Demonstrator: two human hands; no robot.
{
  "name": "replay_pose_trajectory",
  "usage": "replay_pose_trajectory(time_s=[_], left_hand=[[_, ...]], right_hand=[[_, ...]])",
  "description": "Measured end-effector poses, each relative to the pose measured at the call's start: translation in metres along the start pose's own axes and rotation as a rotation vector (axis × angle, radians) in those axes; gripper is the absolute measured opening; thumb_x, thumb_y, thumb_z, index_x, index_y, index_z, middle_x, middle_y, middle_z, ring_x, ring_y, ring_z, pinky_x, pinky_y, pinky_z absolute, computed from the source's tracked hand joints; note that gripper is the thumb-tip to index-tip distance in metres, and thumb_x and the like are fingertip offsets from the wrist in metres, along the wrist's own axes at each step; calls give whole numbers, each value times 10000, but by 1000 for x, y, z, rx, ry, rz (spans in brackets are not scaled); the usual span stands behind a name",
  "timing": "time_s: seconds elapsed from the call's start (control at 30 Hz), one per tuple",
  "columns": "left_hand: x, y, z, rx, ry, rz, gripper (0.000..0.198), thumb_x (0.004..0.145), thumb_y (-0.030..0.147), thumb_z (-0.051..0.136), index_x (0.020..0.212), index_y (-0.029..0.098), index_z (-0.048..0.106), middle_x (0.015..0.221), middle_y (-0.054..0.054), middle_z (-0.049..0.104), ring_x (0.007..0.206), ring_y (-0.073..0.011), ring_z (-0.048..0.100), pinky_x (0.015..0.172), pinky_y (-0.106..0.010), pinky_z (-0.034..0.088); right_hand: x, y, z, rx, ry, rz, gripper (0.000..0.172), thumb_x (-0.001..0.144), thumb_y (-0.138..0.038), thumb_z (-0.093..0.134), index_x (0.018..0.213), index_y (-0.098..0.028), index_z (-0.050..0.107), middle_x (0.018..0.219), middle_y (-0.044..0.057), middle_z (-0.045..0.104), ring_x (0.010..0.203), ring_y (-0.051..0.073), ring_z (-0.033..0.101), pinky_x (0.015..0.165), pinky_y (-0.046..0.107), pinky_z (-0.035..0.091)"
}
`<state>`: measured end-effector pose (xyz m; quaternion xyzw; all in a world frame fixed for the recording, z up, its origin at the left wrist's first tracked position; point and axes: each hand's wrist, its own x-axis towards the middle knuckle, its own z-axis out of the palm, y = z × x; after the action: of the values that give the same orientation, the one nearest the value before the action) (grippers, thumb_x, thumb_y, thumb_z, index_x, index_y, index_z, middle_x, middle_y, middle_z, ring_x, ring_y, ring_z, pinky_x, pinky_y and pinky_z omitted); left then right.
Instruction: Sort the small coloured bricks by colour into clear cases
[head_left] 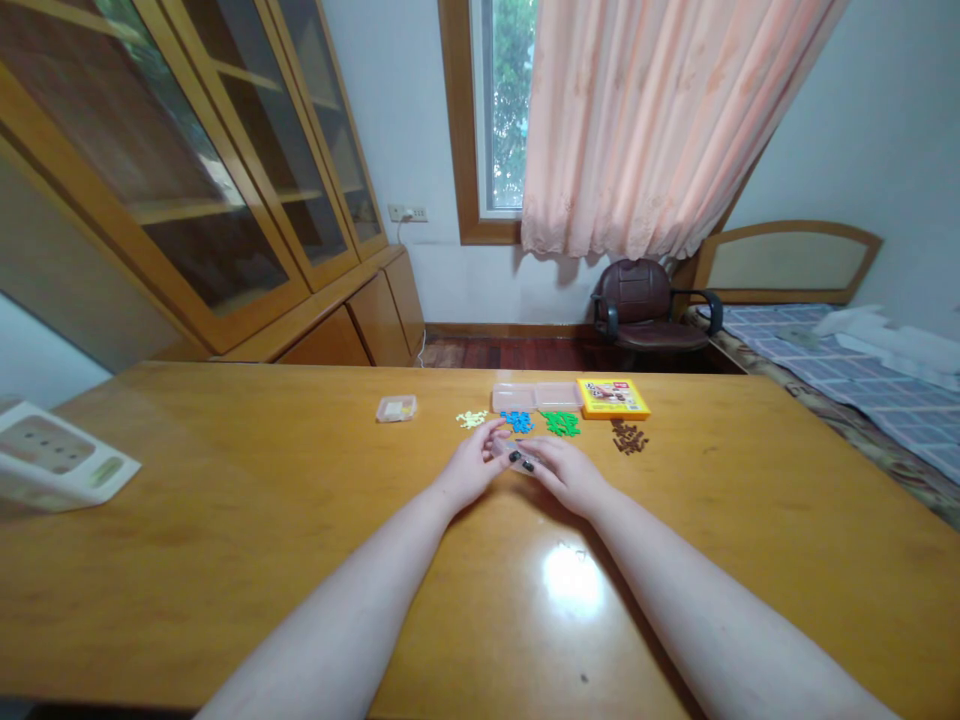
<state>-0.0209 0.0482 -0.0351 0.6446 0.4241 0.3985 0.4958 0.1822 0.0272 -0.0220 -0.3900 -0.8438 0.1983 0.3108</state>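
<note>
Between both hands, a small clear plastic box [508, 449] is held low over the wooden table. My left hand [475, 462] grips its left side, and my right hand [564, 468] has its right side, with the thumbs close together in front. Small black pieces [521, 461] show by the thumb tips. Just beyond the fingers lie a blue pile [517, 421] and a green pile [562, 423] of small pieces. A pale yellow pile [472, 419] is to the left, a brown pile [630, 437] to the right.
Behind the piles are an open clear case [559, 396] and a yellow box [613, 398]. Another small clear box [396, 408] sits to the left on the table [225, 520]. A white carton [60, 455] stands at the far left. Beyond the table is a chair [637, 300].
</note>
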Motion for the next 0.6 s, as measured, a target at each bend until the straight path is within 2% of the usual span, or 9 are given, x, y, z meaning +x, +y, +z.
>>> replay_pose_trajectory(time_s=[0.17, 0.27, 0.37, 0.47, 0.6], left_hand=[[-1, 1, 4, -24, -73, -86, 587, 709, 342, 718, 1230, 162, 518, 1163, -144, 624, 1094, -253, 581, 1005, -430, 401], [-3, 4, 6, -166, -87, -139, 707, 665, 350, 762, 1279, 176, 459, 1173, -143, 614, 1084, -248, 585, 991, -427, 409], [-6, 7, 12, -281, -97, -221, 792, 652, 383, 777, 1316, 191, 392, 1203, -147, 588, 1028, -231, 604, 908, -401, 458], [-10, 10, 19, -345, -56, -262, 665, 676, 441, 747, 1212, 170, 462, 1185, -136, 588, 1015, -214, 598, 850, -352, 470], [-11, 12, 23, -333, -12, -284, 500, 673, 465, 735, 999, 138, 544, 1054, -100, 631, 979, -190, 597, 847, -319, 452]], right_hand=[[0, 1, 0, -10, 23, -2, 279, 934, -277, 427, 1114, -214, 630, 1061, 85, 665, 977, 194, 597, 886, 372, 474], [-1, 3, 2, -52, 87, -39, 270, 927, -239, 428, 1099, -217, 636, 1028, 86, 671, 956, 190, 598, 866, 365, 484], [-1, 3, 3, -98, 182, -70, 264, 921, -227, 431, 1088, -216, 636, 1021, 92, 670, 965, 195, 597, 862, 370, 490], [-1, 2, 2, -128, 216, -56, 270, 927, -231, 413, 1075, -216, 638, 1019, 91, 676, 967, 200, 603, 866, 377, 492], [-2, -1, 3, -166, 215, 0, 285, 940, -247, 388, 1039, -206, 653, 1003, 84, 689, 936, 194, 622, 853, 350, 498]])
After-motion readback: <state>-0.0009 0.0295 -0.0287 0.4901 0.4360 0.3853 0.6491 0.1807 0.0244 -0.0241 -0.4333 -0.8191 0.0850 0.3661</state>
